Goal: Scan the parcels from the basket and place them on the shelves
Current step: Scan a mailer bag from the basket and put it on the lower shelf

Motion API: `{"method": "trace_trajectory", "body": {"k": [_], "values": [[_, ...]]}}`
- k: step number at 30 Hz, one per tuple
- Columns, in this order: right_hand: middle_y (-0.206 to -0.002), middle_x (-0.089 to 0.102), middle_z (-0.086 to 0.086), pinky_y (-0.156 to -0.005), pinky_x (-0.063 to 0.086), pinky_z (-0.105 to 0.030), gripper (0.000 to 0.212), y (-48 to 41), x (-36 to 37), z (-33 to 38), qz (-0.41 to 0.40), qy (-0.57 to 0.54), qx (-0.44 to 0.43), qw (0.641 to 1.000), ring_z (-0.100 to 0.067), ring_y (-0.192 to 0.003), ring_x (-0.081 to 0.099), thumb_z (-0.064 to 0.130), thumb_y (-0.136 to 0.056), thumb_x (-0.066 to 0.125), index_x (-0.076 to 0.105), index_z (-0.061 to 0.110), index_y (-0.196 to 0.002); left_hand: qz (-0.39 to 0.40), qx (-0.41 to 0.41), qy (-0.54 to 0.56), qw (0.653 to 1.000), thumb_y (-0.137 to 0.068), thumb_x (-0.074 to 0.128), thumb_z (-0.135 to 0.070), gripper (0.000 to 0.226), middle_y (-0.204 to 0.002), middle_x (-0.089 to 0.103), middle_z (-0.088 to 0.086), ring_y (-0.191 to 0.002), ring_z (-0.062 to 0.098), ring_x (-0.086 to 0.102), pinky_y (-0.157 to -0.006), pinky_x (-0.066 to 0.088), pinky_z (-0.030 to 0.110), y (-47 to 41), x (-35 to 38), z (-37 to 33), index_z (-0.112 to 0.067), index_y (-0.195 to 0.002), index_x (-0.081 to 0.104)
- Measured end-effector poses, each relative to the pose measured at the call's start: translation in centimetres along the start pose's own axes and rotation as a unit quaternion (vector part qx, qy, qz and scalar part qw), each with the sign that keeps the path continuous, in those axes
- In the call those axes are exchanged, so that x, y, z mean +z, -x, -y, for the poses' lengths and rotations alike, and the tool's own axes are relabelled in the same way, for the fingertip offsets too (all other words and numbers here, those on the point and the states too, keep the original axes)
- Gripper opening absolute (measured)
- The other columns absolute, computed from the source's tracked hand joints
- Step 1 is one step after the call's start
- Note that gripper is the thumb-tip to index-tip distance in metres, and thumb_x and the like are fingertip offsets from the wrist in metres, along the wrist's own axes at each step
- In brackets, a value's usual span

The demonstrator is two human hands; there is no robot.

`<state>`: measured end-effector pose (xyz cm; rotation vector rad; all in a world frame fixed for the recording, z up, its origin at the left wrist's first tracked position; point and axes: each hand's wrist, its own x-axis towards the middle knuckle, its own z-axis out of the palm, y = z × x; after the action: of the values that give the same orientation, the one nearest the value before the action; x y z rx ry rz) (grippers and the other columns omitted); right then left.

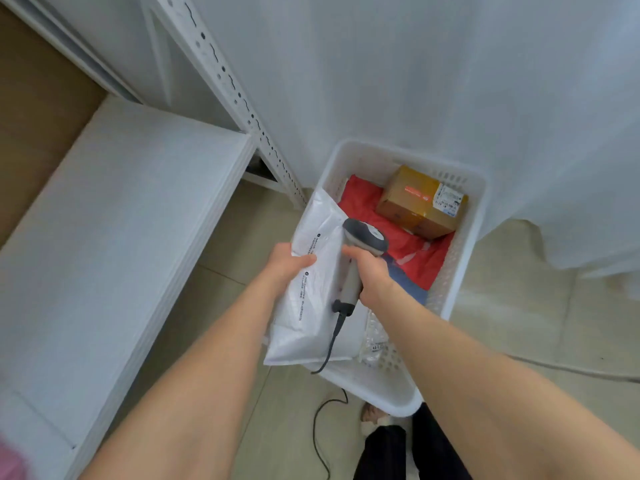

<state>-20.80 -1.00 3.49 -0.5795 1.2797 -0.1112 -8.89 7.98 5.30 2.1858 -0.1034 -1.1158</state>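
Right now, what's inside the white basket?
In the basket, a brown cardboard box lies on a red parcel, with something blue beside it and a clear plastic packet nearer. The white parcel in the left hand and the scanner cover whatever lies under them.

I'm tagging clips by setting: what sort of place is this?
Probably a parcel storage or pickup room: white slotted-metal shelving, a plastic basket of parcels, and a corded barcode scanner held in the right hand.

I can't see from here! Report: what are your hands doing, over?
Left hand grips white parcel over basket. Right hand grips scanner beside it. Nothing in the way.
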Motion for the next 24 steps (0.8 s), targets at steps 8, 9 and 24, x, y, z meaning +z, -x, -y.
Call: {"method": "trace_trajectory", "body": {"k": [8, 9, 24], "values": [[-0.110, 0.069, -0.021, -0.089, 0.053, -0.054, 0.038, 10.8, 3.5, 5.5, 0.047, -0.014, -0.012, 0.999, -0.037, -0.096, 0.068, 0.017, -0.078, 0.076, 0.064, 0.003, -0.111, -0.026, 0.024, 0.036, 0.999, -0.087, 0.065, -0.004, 0.031, -0.111, 0.066, 0.018, -0.099, 0.032, 0.065, -0.092, 0.051, 0.045, 9.0, -6.8, -7.8, 0.002, -0.117, 0.061], [-0.110, 0.069, -0.021, -0.089, 0.053, -0.054, 0.033, 12.0, 3.7, 6.3, 0.053, -0.010, -0.016, 0.998, -0.037, -0.094, 0.068, 0.016, -0.078, 0.076, 0.064, 0.004, -0.106, -0.027, 0.028, 0.046, 0.998, -0.087, 0.064, -0.004, 0.030, -0.111, 0.066, 0.018, -0.098, 0.031, 0.065, -0.092, 0.051, 0.044, 10.0, -7.6, -8.5, 0.002, -0.117, 0.060], [-0.116, 0.065, -0.013, -0.093, 0.050, -0.051, 0.028, 24.0, 0.5, 12.4, 0.081, 0.037, -0.049, 0.995, -0.026, -0.087, 0.061, 0.028, -0.086, 0.071, 0.058, 0.016, -0.107, -0.049, 0.059, 0.257, 0.963, -0.094, 0.054, -0.003, 0.020, -0.090, 0.063, 0.008, -0.085, 0.026, 0.061, -0.087, 0.049, 0.039, 21.7, -10.0, -12.9, -0.005, -0.114, 0.057]]}}
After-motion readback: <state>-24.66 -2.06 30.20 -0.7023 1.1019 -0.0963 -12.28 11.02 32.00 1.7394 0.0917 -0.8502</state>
